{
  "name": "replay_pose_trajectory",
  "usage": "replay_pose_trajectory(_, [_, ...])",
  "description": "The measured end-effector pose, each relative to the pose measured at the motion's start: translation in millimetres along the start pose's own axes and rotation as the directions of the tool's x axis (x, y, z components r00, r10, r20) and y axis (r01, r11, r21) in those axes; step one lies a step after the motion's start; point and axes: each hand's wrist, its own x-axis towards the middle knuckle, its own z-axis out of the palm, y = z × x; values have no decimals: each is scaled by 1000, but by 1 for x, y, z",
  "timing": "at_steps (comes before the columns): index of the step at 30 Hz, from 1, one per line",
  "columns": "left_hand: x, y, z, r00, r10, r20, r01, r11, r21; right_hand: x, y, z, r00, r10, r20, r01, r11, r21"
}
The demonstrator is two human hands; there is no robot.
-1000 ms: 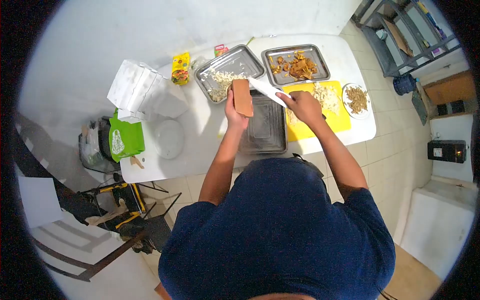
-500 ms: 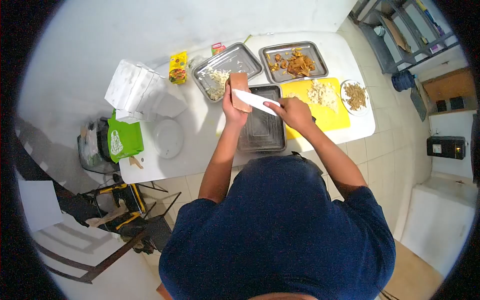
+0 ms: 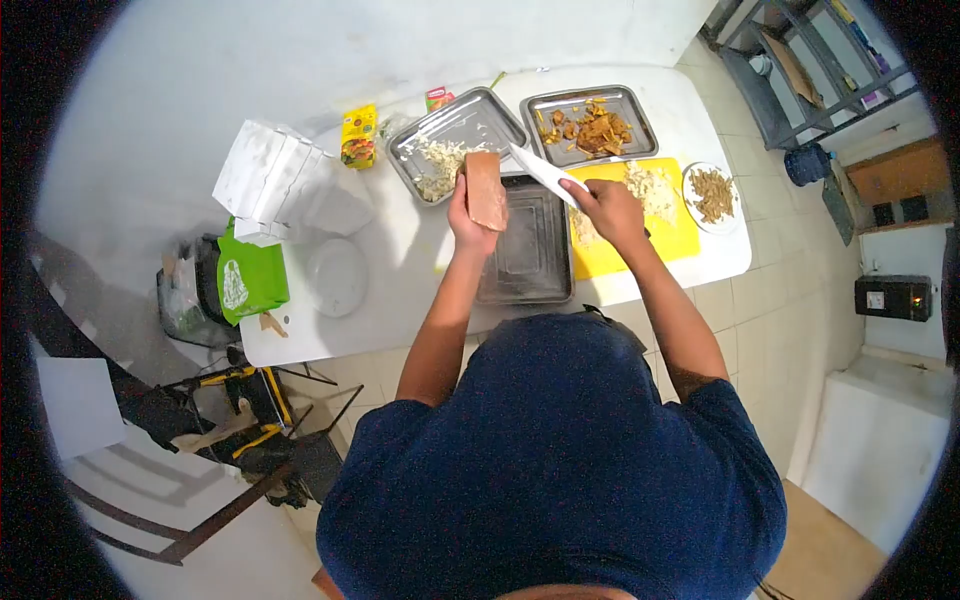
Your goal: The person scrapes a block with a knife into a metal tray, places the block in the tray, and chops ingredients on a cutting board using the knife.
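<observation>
White counter [image 3: 390, 300] across upper half; dark tray [image 3: 530, 250] at centre. White knife [image 3: 545, 175] clamped in right hand [image 3: 612, 212], blade pointing up-left, just right of brown block [image 3: 486, 190]; left hand [image 3: 472, 234] grips that. Looks like blade-on-block work, between strokes; next pass calls for steady block. Both forearms reach upward. Contact hard to call.

Knife [image 3: 545, 176] partly hidden by right hand [image 3: 612, 214]
</observation>
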Motion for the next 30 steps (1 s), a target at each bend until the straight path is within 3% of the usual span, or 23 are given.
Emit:
replay_pose_trajectory(1, [1,-2,2,1000,-13,12,13,1000,-11,-5,0,2,999,-43,-17,44,999,26])
replay_pose_trajectory(2, [3,-6,5,996,9,-90,-9,1000,1,-14,-2,6,996,-91,15,91,996,16])
replay_pose_trajectory(4, [7,-12,-7,1000,7,22,-6,1000,-26,-32,-21,8,982,-186,43,186,982,3])
replay_pose_trajectory(5, [10,-15,-12,997,7,83,-3,999,-39,-29,-17,9,990,-137,33,137,990,-9])
replay_pose_trajectory(6, [7,-15,-3,1000,-16,-23,13,992,-123,-23,-14,8,996,-89,23,89,996,-21])
replay_pose_trajectory(9, [2,-4,-13,951,-101,291,138,984,-111,-5,-7,-9,999,49,15,-49,998,-46])
replay_pose_trajectory(13, [-1,-10,12,986,23,-165,-36,996,-79,-27,-24,-5,988,-136,71,139,989,-43])
replay_pose_trajectory(15, [1,-12,11,992,13,-126,-22,997,-69,-30,-29,3,982,-141,125,154,983,-101])
replay_pose_trajectory(19, [-1,-9,-6,999,-31,24,33,997,-65,-5,-19,-8,1000,-15,-17,13,997,-78])
replay_pose_trajectory(22, [6,-15,-17,998,14,-55,-17,998,-63,-10,-21,-6,995,-95,34,98,990,-101])
replay_pose_trajectory(24, [2,-15,-20,999,16,30,-15,998,-61,-29,-30,2,981,-163,109,175,978,-113])
replay_pose_trajectory(26, [0,-11,-20,962,-25,271,42,997,-59,-26,-18,17,987,-150,59,155,985,-75])
replay_pose_trajectory(29, [1,-19,-10,997,-22,-68,20,999,-25,-9,-4,12,999,-45,-25,44,998,-39])
replay_pose_trajectory(30, [-5,-16,-11,994,-78,-72,76,997,-24,-3,-1,5,1000,-7,-14,6,998,-59])
